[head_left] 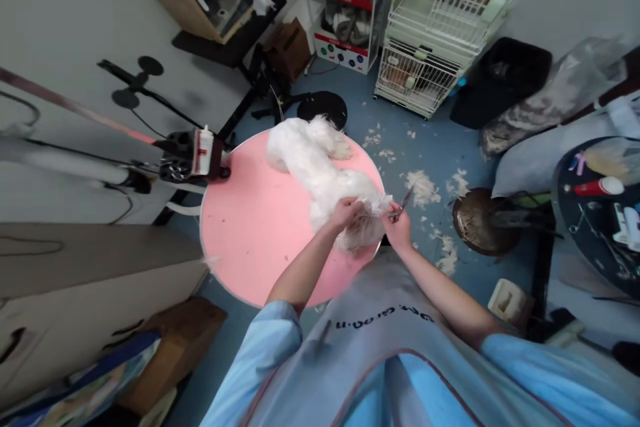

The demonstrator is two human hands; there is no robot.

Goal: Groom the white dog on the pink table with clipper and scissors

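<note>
A white fluffy dog (320, 170) lies stretched across the round pink table (250, 227), its head at the edge nearest me. My left hand (346, 212) is closed on the fur at the dog's head, fingertips sunk in the hair. Beside the head, at the table's rim, my right hand (399, 230) grips a pair of scissors (403, 205), whose metal part points up and away to the right. Fingers of the right hand also touch a pale tuft of fur (383, 204). The dog's face is mostly hidden by hair and hands.
Clumps of cut fur (423, 188) litter the blue floor right of the table. A round stool (480, 220) and a dark tool-covered table (595, 213) stand further right. White wire cages (420, 73) are at the back. A box of grooming gear (193, 157) adjoins the table's left edge.
</note>
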